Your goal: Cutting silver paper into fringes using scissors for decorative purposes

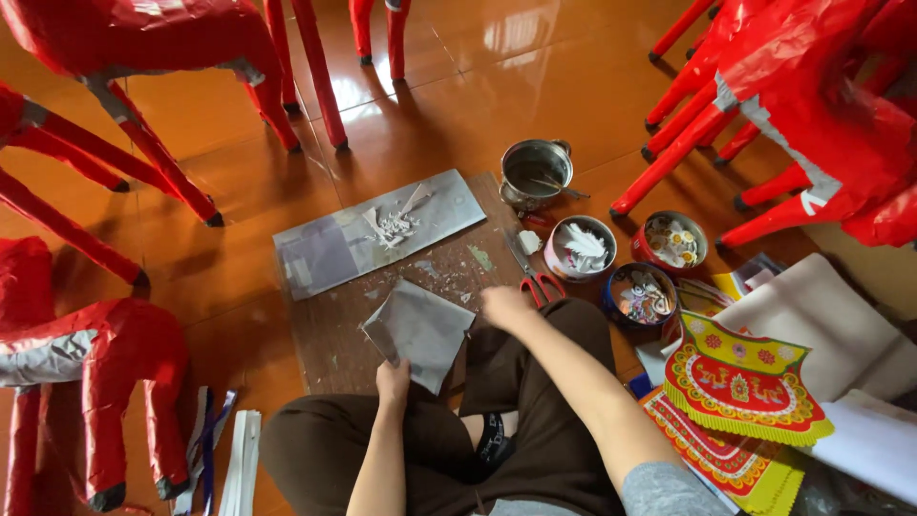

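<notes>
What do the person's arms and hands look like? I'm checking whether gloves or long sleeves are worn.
Both hands are bare: no gloves, rings or watch visible on the left hand or right hand. Forearms are uncovered. A short grey sleeve shows on the right upper arm.

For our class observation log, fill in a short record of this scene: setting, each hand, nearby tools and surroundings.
Setting: person seated on a glossy orange floor
Left hand: grips a silver-grey paper sheet
Right hand: beside red-handled scissors, touch unclear
Containers: metal pot, three round tins of cut pieces
Surroundings: red paper horse figures, ornate red-and-yellow paper pieces
</notes>
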